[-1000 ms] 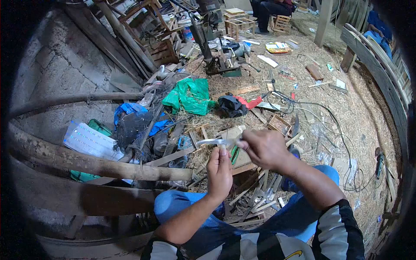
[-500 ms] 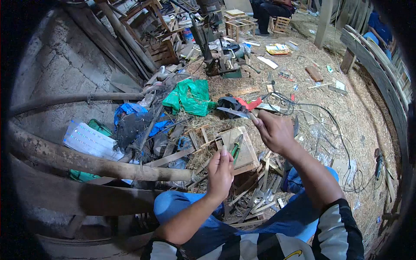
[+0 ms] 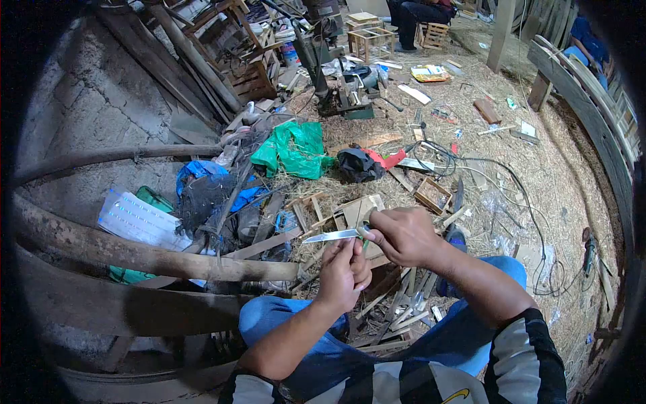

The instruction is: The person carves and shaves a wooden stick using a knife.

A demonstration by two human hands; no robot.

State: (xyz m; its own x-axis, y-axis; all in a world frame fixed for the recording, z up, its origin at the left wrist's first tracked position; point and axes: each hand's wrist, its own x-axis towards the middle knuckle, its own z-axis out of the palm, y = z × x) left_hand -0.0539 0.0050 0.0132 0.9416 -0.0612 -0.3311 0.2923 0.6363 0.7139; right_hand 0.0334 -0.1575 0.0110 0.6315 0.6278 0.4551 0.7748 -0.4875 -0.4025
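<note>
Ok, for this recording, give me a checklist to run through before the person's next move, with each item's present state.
1. Knife held by the handle end in the right hand: ok.
2. Knife tip turned away from the right hand: ok, it points toward the picture's left.
3. Left hand well clear of the blade: not ok, its fingers are close beneath; contact is unclear.
4. Piece gripped in the left hand: cannot tell, the view is blocked there.
5. Green plastic bag apart from both hands: ok, it lies beyond them on the floor.
</note>
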